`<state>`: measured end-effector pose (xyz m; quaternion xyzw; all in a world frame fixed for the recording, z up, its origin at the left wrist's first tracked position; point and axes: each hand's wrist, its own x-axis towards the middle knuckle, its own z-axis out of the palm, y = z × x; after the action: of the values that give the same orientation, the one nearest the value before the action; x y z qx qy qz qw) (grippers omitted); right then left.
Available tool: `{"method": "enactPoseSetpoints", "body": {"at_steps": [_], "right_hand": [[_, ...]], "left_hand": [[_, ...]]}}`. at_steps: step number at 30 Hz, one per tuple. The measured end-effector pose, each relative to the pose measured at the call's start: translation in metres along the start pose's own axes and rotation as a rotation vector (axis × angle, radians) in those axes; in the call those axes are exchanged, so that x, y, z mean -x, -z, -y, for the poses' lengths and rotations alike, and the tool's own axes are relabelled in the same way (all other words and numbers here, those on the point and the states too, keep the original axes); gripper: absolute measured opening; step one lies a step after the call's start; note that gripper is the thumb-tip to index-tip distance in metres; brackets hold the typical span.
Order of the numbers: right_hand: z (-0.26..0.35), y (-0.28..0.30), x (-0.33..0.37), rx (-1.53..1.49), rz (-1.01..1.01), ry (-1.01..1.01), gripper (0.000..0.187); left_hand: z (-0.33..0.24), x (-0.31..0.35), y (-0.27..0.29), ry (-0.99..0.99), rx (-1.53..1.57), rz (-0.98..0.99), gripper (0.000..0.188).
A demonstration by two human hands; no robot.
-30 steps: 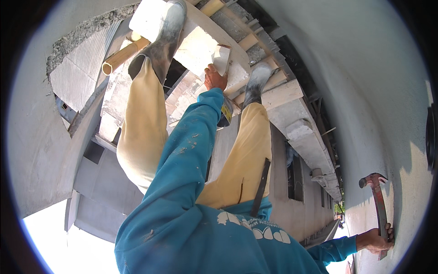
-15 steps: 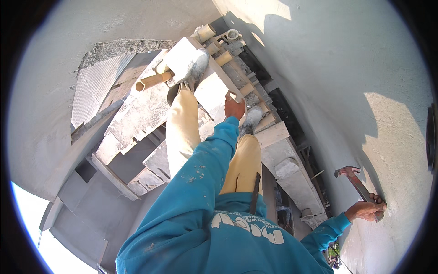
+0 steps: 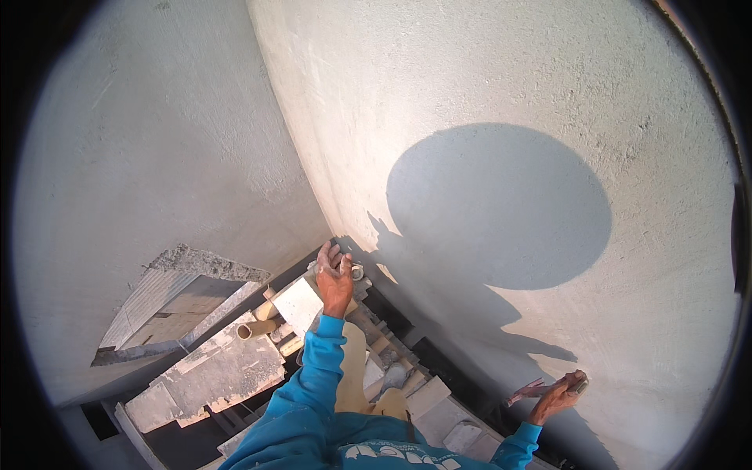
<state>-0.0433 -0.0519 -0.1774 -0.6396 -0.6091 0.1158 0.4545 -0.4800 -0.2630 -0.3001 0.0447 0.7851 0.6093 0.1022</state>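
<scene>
My left hand (image 3: 335,282) reaches forward above the scaffold boards, near the corner where the two walls meet. Its fingers are apart and I see nothing in them. Over at the right, beside the plastered wall (image 3: 666,235), my right hand (image 3: 558,398) is closed round a claw hammer (image 3: 523,391). The hammer's reddish head pokes out on the left of the hand, while most of its handle is hidden by the fingers. Both arms are in blue sleeves.
Beneath me are plaster-crusted boards (image 3: 227,368) and a bamboo pole end (image 3: 255,330). A pale block or board (image 3: 298,304) lies by my left hand. Dark gaps (image 3: 439,360) run between platform and wall. The left wall has a rough-edged opening (image 3: 172,305).
The view has tilted up toward the walls. My left hand has lifted forward from beside my legs, fingers now apart. My right hand still holds the hammer, which has turned.
</scene>
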Motion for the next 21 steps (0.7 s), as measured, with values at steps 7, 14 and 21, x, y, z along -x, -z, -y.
{"method": "enactPoseSetpoints", "body": {"at_steps": [7, 14, 21], "right_hand": [[0.130, -0.022, -0.009, -0.120, -0.097, 0.066, 0.035], [0.178, -0.026, -0.017, -0.101, -0.249, -0.013, 0.032], [0.183, -0.024, -0.018, 0.013, -0.317, 0.075, 0.024]], "left_hand": [[-0.207, -0.106, -0.021, -0.565, 0.111, 0.091, 0.078], [-0.323, -0.119, -0.047, -0.970, 0.052, 0.243, 0.106], [-0.326, -0.109, -0.045, -0.930, -0.063, 0.218, 0.111]]}}
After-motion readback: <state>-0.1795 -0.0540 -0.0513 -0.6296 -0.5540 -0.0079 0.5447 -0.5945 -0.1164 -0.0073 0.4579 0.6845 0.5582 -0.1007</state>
